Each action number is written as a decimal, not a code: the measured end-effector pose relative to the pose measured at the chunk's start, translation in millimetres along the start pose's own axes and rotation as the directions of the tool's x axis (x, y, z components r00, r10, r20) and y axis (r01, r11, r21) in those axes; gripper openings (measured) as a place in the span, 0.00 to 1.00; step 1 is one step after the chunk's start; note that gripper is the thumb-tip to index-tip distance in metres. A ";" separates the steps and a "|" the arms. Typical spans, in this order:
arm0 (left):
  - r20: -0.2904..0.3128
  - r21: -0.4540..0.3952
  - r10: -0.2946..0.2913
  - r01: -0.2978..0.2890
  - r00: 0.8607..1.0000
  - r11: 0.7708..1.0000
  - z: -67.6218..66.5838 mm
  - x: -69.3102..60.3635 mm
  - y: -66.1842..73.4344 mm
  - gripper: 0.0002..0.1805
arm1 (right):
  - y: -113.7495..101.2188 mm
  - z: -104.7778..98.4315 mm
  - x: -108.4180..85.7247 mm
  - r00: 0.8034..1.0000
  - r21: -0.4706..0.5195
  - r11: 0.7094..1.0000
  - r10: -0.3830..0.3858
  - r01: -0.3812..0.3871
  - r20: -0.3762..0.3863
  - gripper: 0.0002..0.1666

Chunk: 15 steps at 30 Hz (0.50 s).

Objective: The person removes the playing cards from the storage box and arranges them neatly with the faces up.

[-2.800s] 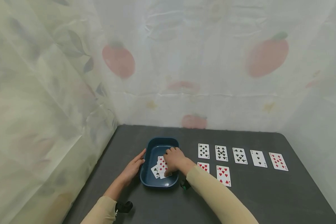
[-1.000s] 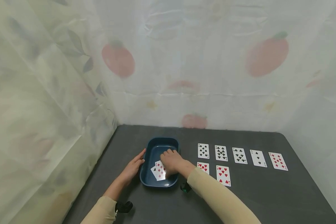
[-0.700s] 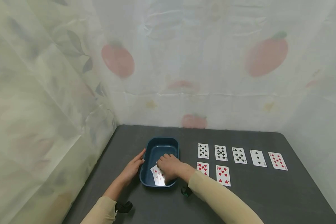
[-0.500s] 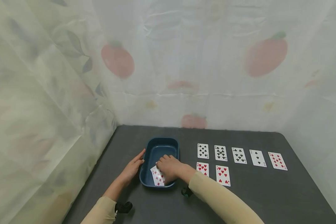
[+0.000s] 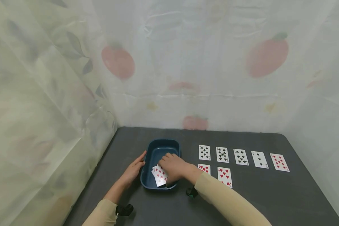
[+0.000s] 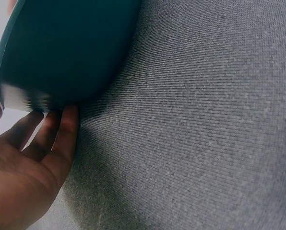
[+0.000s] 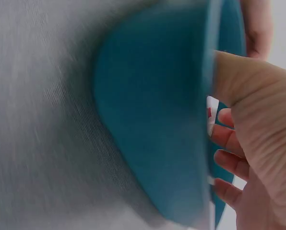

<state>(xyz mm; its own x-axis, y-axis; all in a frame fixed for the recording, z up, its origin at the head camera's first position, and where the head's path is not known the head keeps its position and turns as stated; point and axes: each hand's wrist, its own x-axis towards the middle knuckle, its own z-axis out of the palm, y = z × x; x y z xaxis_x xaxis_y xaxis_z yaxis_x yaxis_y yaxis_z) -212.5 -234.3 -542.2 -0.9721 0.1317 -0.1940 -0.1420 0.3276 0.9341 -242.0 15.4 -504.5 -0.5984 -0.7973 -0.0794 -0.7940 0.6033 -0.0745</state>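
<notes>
In the head view, my left hand (image 5: 132,171) rests at the left side of a dark blue tray (image 5: 147,181), its fairly straight fingers touching the outer wall, as the left wrist view also shows. My right hand (image 5: 173,168) reaches over the right rim into the tray. Its curled fingers pinch the right part of overlapping playing cards (image 5: 159,176), the top one a diamond card. The palm hides how many cards there are. A sliver of a card (image 7: 211,112) shows by the fingertips in the right wrist view, behind the tray wall.
Right of the tray, face-up playing cards lie on the dark table (image 5: 260,197). A back row runs from a spade card (image 5: 204,153) to a diamond card (image 5: 279,162). Two heart cards, one of them a seven (image 5: 224,176), lie in front. Patterned curtains (image 5: 231,78) enclose the table.
The fanned cards in the tray have been drawn closer together and toward its near end, with the club card now covered. My right hand shifted slightly nearer; the left hand stayed put.
</notes>
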 end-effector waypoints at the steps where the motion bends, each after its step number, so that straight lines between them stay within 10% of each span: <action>1: -0.003 -0.001 -0.001 0.001 1.000 1.000 0.3 0.8 -0.5 0.31 | 4.7 -3.5 -2.9 1.000 0.009 1.000 0.004 -0.004 -0.015 0.50; 15: -0.037 0.018 -0.024 0.024 0.999 1.000 3.0 1.7 1.6 0.31 | 86.4 -42.8 -101.9 0.971 0.160 0.976 0.174 -0.148 -0.164 0.52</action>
<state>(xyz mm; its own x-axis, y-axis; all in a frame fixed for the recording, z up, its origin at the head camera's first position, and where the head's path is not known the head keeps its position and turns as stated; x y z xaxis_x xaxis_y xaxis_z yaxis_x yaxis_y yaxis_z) -213.8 -230.7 -542.0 -0.9747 0.0895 -0.2049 -0.1623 0.3473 0.9236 -254.2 148.0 -460.2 -0.7366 -0.6724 0.0729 -0.6694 0.7094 -0.2204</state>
